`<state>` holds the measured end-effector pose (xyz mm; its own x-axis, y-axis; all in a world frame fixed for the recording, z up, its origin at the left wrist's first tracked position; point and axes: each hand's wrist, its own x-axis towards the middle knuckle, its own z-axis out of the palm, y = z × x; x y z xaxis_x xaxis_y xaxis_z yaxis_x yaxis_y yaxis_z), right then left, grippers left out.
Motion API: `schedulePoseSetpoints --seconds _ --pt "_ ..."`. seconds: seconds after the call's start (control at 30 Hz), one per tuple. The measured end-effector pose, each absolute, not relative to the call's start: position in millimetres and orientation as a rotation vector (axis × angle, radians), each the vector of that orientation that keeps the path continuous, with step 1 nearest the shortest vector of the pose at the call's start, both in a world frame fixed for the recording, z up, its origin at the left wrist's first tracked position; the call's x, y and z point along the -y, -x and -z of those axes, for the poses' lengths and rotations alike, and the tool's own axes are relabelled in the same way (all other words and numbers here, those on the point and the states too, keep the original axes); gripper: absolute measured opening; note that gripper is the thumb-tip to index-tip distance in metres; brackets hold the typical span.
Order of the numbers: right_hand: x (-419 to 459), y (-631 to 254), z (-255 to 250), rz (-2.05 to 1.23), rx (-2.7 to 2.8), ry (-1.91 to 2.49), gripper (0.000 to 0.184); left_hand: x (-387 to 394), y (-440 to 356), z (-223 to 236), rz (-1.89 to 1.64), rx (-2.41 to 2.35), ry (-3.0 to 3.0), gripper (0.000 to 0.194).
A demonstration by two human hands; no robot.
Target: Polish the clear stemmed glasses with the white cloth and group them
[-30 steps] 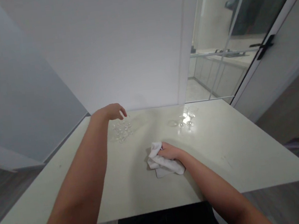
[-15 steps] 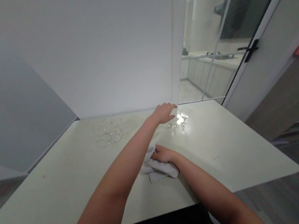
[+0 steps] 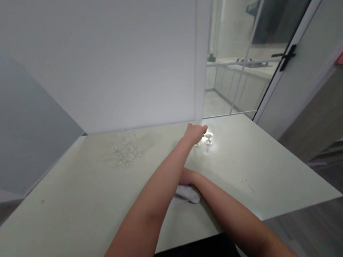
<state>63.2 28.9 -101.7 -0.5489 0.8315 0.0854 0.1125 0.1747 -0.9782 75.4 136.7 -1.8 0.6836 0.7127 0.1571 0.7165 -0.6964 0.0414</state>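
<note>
My left hand (image 3: 195, 133) reaches out over the far part of the table, its fingers closed at the rim of a clear stemmed glass (image 3: 208, 139). Partly covered by that hand, a second clear glass (image 3: 196, 146) stands just to the left. Nearer to me, my right hand (image 3: 186, 177) rests on a folded white cloth (image 3: 189, 193) and grips it. My left forearm crosses in front and hides the right fingers and much of the cloth.
Several clear stemmed glasses (image 3: 125, 148) stand grouped at the back left of the white table (image 3: 77, 223). A white wall (image 3: 139, 65) rises behind the table's far edge. To the right are a glass partition and a door with a black handle (image 3: 288, 58).
My left hand has moved slightly right to the glass, and its spread fingers have closed. The left forearm now covers more of my right hand and the cloth.
</note>
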Motion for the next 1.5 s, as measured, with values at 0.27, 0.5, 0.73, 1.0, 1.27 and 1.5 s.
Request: schedulePoseSetpoints --seconds 0.27,0.5,0.73,1.0,1.27,1.5 --pt "-28 -62 109 -1.373 1.981 0.806 0.019 -111 -4 -8 0.23 1.515 2.651 0.012" --pt "-23 -61 98 -1.444 1.942 0.738 0.016 -64 85 -17 0.185 1.908 2.418 0.014" --pt "-27 -65 113 -1.541 1.879 0.867 0.017 -21 149 -22 0.074 2.169 2.217 0.016" --pt "-24 -67 108 -1.549 1.858 0.95 0.02 -19 203 -21 0.004 2.151 2.209 0.017" --pt "-25 -68 110 -1.544 1.852 0.935 0.025 -16 203 4 0.189 2.026 2.072 0.032" --pt "-26 -66 115 -1.575 1.798 0.957 0.029 4 181 5 0.573 1.909 1.906 0.049"
